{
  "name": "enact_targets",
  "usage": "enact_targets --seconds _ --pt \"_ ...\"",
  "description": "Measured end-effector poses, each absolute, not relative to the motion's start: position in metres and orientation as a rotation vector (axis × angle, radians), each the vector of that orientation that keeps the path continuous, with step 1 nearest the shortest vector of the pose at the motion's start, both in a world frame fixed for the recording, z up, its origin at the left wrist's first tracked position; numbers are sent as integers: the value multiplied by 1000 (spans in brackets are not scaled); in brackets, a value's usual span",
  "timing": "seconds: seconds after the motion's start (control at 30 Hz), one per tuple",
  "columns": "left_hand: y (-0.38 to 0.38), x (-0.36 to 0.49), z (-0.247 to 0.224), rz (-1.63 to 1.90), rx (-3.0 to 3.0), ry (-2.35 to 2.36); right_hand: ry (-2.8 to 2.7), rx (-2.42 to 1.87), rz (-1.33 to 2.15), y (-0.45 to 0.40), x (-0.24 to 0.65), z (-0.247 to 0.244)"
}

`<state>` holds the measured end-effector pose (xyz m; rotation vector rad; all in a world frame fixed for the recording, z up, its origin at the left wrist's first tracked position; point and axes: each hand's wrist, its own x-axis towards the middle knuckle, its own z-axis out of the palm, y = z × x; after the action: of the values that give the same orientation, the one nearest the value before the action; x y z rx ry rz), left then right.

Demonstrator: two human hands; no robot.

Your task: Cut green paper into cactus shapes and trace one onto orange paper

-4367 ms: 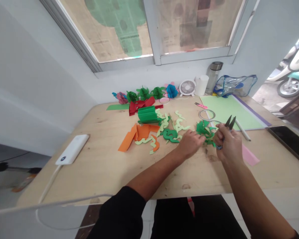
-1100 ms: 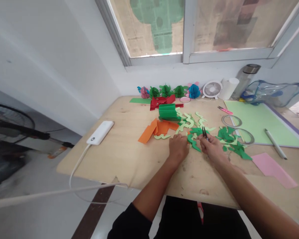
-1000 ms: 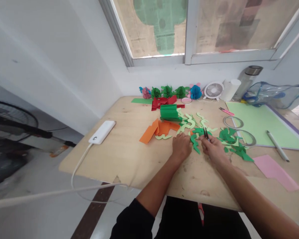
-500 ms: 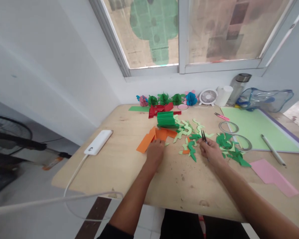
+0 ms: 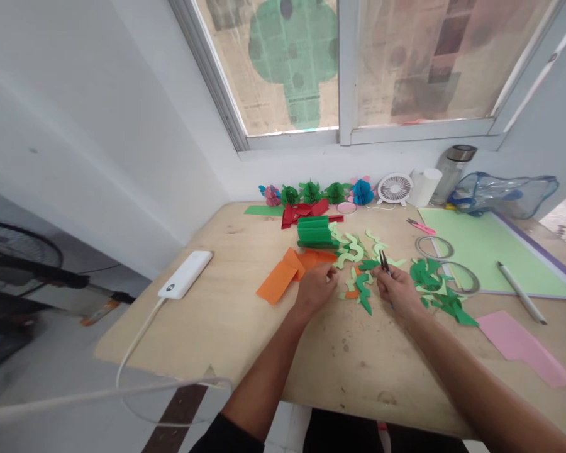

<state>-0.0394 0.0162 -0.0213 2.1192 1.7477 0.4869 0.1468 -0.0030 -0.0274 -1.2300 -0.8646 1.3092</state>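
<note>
My left hand (image 5: 316,292) is over the table, just right of the folded orange paper (image 5: 278,277), its fingers curled together. Whatever they may hold is too small to make out. In my right hand (image 5: 400,290) is a pair of scissors (image 5: 384,262) with dark blades pointing up and away. Between the hands lie wavy dark green paper scraps (image 5: 364,292) mixed with light green and orange bits. Beyond them are pale green wavy strips (image 5: 353,250) and a pleated green paper (image 5: 315,231). More green scraps (image 5: 427,272) are right of my right hand.
Folded red paper (image 5: 304,212) lies near a row of paper figures (image 5: 311,192) by the wall. A small fan (image 5: 395,189) and a bottle (image 5: 448,173) stand at the back. Tape rolls (image 5: 434,247), a pen (image 5: 521,292) and pink paper (image 5: 526,346) are right; a power bank (image 5: 186,274) is left.
My left hand has moved right, off the orange paper toward the green scraps. The scissors stay in my right hand, nearly in place. The view has tilted slightly.
</note>
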Motion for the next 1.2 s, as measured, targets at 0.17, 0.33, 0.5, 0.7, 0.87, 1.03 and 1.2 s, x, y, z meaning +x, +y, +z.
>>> enact_targets --seconds 0.17,0.33,0.5,0.7,0.87,1.03,1.2 --pt "43 -37 -15 484 2035 2016 -853 -1230 1301 -3 147 -31" --pt "59 -33 -21 471 2075 1957 -844 -1216 1300 -3 147 -36" --pt "41 -39 -26 644 1973 1962 -819 -1213 1298 -3 149 -44" --pt "7 -37 -24 1293 1611 1540 -847 -1194 1299 -4 150 -50" --pt "-1 -30 -20 1344 1531 1466 -857 -1179 1282 -4 150 -51" --pt "-3 -23 -24 1326 1493 1415 -873 -1198 1251 -6 148 -47" --pt "-14 -6 -30 1218 1524 1271 -999 -1229 1249 -13 143 -31"
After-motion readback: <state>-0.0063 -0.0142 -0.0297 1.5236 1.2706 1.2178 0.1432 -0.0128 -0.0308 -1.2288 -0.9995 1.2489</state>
